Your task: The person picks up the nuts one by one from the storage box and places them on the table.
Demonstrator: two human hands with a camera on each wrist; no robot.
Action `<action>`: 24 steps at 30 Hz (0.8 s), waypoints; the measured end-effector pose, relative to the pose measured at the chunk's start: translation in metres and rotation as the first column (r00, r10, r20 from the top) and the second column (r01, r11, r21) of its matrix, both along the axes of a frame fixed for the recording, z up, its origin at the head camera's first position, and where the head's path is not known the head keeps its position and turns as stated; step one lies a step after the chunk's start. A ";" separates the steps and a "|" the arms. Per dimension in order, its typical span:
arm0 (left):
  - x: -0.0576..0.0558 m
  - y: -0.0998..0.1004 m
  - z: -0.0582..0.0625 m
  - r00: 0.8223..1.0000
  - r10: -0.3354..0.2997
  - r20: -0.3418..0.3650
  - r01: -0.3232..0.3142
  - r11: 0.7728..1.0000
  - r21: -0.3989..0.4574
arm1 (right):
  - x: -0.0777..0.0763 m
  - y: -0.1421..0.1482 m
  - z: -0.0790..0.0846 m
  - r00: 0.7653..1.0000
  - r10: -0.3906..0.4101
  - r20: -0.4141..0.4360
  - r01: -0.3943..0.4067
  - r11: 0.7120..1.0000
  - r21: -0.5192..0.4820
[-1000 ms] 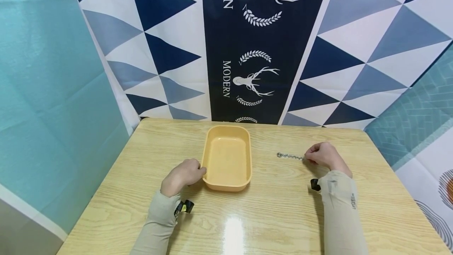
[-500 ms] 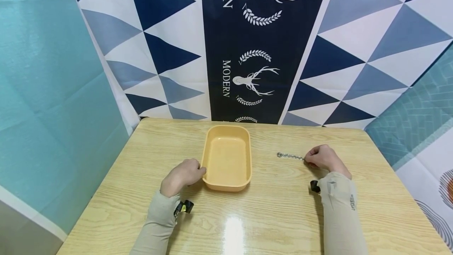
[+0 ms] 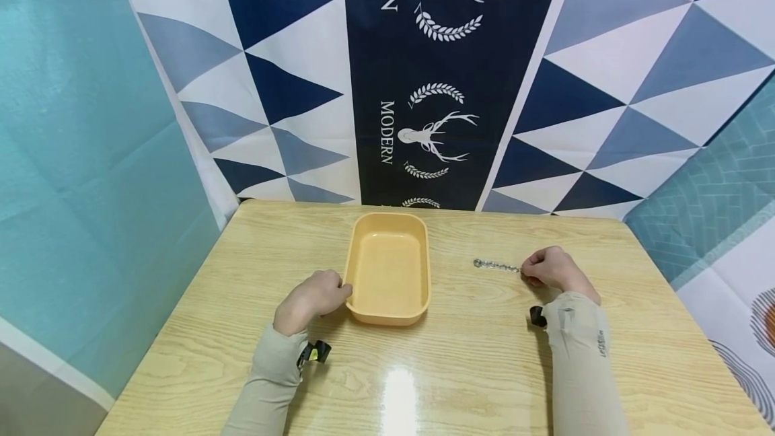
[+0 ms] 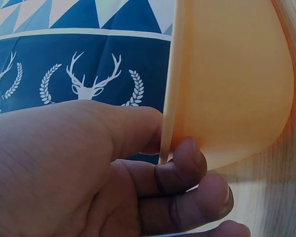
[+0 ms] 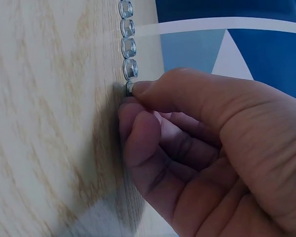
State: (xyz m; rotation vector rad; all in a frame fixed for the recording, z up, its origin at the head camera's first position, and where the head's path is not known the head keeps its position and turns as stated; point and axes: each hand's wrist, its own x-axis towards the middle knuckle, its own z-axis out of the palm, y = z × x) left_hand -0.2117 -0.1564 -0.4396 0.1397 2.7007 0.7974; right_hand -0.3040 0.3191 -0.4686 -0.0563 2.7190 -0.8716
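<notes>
My left hand [image 3: 313,298] is at the near left corner of a yellow plastic tray [image 3: 348,268], its thumb and fingers pinching the rim. In the left wrist view, the tray wall [image 4: 232,74] rises beyond the curled fingers [image 4: 187,163]. On the right, a straight row of small shiny metal nuts [image 3: 495,265] lies on the table. My right hand [image 3: 554,269] is at the row's right end. Close up, its thumb and curled fingers pinch the last nut [image 5: 129,88], partly hidden by the thumb. Neighbouring nuts [image 5: 130,69] show openings in their middles.
The wood-grain table [image 3: 466,369] carries the tray and the row. A patterned cloth [image 3: 436,86] with deer heads and triangles hangs behind its far edge. A teal cloth [image 3: 103,153] stands along the left side. Dark wrist cameras [image 3: 315,352] jut from both sleeves.
My right hand has lowered and drawn slightly toward me at the row's end. The left hand keeps its hold on the tray, and the tray and row stay where they were.
</notes>
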 end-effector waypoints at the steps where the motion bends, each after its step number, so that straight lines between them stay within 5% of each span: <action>1: 0.000 0.000 0.000 1.000 0.001 0.001 -0.001 1.000 0.001 | 0.000 0.000 0.000 1.000 0.000 0.000 0.000 1.000 0.000; 15: -0.001 -0.008 0.000 1.000 -0.025 -0.001 0.025 0.999 0.042 | 0.003 0.000 0.004 1.000 0.002 0.003 -0.002 1.000 -0.030; 24: -0.010 -0.021 0.004 0.999 0.026 -0.028 -0.025 0.999 0.040 | 0.014 -0.012 0.009 0.999 0.033 -0.016 -0.033 0.999 -0.020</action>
